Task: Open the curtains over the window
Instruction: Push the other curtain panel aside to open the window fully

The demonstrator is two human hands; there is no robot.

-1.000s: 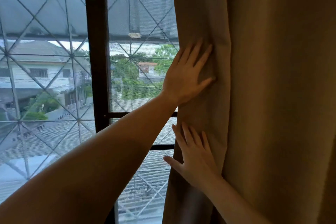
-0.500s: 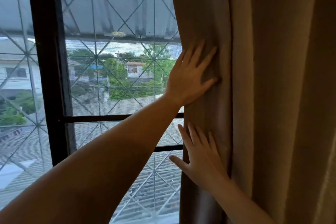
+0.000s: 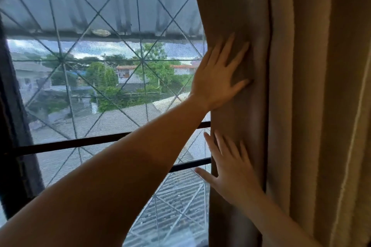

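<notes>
At the far left edge stands a dark vertical frame post point(image 3: 12, 118), running from upper left to lower left. Right of it, the window point(image 3: 96, 78) is uncovered across most of the view. A diamond-pattern metal grille point(image 3: 98, 13) lies over the pane, and two dark horizontal bars point(image 3: 80, 142) cross its lower half. Through the glass: an awning overhead, houses, green trees and a corrugated roof below.

A bare forearm point(image 3: 120, 170) rises from the lower left corner toward the centre right. It ends in the left hand point(image 3: 215, 82), which lies flat against the leading edge of the curtain, fingers spread apart and pointing up and to the right, thumb extended to the right. Palm and fingers are in contact with the fabric; nothing is pinched.

Below it, the right hand point(image 3: 230, 174) is also laid flat on the same fold, fingers extended upward and slightly apart, thumb out to the left over the glass. Its forearm leaves the view at the bottom right.

The curtain point(image 3: 301, 96), tan and heavy, is gathered in vertical folds and fills the right side of the view from top to bottom. Its edge sits just right of centre, covering only the right-hand strip of the window.
</notes>
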